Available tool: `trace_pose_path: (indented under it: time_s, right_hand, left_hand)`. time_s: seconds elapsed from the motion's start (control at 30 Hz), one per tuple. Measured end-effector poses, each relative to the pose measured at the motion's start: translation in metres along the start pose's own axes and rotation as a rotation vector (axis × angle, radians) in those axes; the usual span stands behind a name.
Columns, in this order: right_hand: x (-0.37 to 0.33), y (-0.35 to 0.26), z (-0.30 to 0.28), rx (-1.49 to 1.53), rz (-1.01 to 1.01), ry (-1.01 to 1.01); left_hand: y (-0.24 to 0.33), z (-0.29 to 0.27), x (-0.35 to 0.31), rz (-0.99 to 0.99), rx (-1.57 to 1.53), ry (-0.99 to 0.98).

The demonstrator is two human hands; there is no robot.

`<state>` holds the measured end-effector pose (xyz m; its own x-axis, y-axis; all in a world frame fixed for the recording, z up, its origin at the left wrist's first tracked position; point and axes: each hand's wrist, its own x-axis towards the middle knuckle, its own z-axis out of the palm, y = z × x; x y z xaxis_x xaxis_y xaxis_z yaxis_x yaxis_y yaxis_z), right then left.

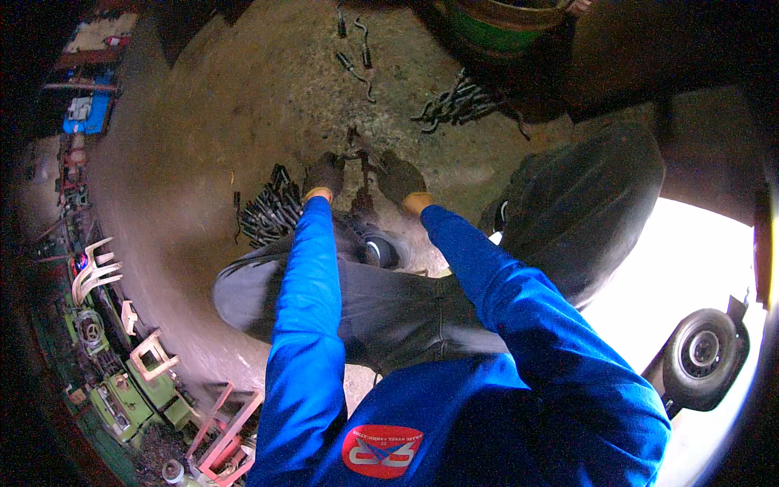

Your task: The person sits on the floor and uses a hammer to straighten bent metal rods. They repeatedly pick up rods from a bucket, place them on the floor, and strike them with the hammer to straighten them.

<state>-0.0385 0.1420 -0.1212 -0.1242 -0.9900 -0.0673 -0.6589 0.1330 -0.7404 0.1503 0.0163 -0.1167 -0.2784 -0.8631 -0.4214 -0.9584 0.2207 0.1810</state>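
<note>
I sit low over the floor with both arms stretched forward. Dark gloves with orange cuffs cover my left hand (pixel 324 174) and my right hand (pixel 399 176). Between them runs a short dark metal rod (pixel 355 155), with the fingers of both hands closed around its ends. Its exact shape is hard to make out in the dim light. Just left of my left hand lies a heap of dark metal rods (pixel 272 211). Ahead, several loose rods with bent ends (pixel 357 75) rest on the floor.
A second pile of bent rods (pixel 461 105) lies ahead on the right, below a green round container (pixel 503 32). Along the left stand green machinery (pixel 126 406), a white plastic chair (pixel 93 272) and a pinkish metal frame (pixel 223 438). A wheel (pixel 702 349) stands at the right in bright light.
</note>
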Motion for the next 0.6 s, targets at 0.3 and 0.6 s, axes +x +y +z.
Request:
trace_pose_path:
  time_s: [0.3,0.6]
  right_hand:
    - [-0.002,-0.029,-0.038,0.051,0.153,-0.249]
    - [-0.005,-0.017,-0.015,0.026,0.166,-0.159]
  left_hand:
    - [-0.048,0.034,0.017,0.155,0.098,0.057]
    - [-0.022,-0.011,-0.009,0.201,0.14,-0.058]
